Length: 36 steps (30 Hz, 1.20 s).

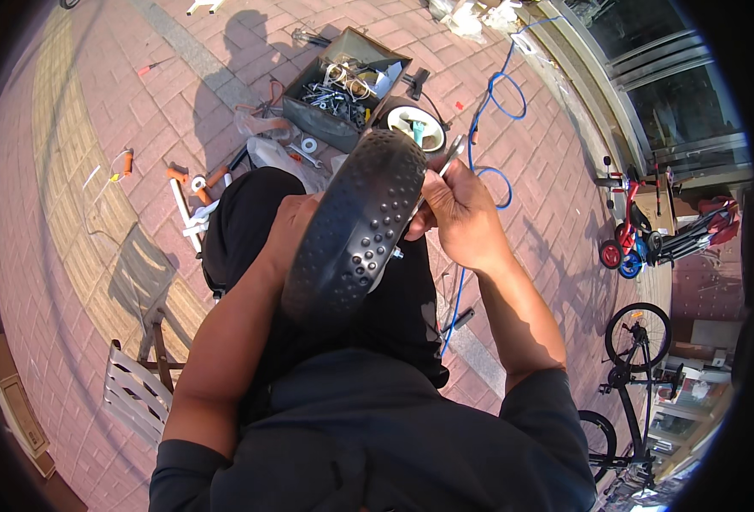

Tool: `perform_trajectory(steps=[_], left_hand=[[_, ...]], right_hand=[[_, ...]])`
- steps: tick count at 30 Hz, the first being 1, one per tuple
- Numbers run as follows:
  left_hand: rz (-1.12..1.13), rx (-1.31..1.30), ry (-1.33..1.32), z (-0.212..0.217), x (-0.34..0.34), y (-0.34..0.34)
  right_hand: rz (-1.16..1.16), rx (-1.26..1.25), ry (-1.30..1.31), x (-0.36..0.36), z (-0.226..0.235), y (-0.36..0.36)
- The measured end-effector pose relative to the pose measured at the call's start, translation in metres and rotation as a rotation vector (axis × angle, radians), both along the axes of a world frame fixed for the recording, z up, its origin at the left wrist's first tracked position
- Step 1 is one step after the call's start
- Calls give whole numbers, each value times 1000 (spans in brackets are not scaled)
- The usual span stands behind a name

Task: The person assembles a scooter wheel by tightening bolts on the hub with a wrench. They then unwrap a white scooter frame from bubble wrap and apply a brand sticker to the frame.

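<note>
A small black wheel (355, 222) with a knobbly tyre stands upright over my lap, and a metal axle end (396, 253) sticks out of its right side. My left hand (294, 224) grips the wheel from the left, its fingertips hidden behind the tyre. At the wheel's upper right, my right hand (460, 209) is closed around a slim silver wrench-like tool (454, 152). The thumb lies along the tool beside the tyre's edge. Whether the tool's far end touches the wheel is hidden by the hand and tyre.
A metal toolbox (326, 126) full of loose tools stands ahead, beside a white round container (432, 128). A blue hose (471, 145) runs along the right. Orange-handled tools (177, 174) and a washer (308, 145) lie at left. A chair (133, 392) and a bicycle (628, 375) flank me.
</note>
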<state>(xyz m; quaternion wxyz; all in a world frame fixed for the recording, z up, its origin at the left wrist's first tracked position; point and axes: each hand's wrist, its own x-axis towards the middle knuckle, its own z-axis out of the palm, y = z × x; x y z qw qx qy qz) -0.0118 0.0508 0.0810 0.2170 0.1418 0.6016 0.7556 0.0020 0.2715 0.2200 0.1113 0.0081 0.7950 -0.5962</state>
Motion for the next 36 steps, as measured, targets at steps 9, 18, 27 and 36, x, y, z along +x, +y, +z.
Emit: perform_trajectory(steps=[9,18,27,36], left_hand=[[84,129,-264,12,7,1],[146,67,-149,3,6,3],[-56,-295,405,17,-5,-8],[8,-263,432,3,-5,-8]], right_hand=[[91,320,255,36,8,-10],[449,470,700,66,-6,-21],[9,135,785,77,-14,5],[239,327,925,86,-37,6]])
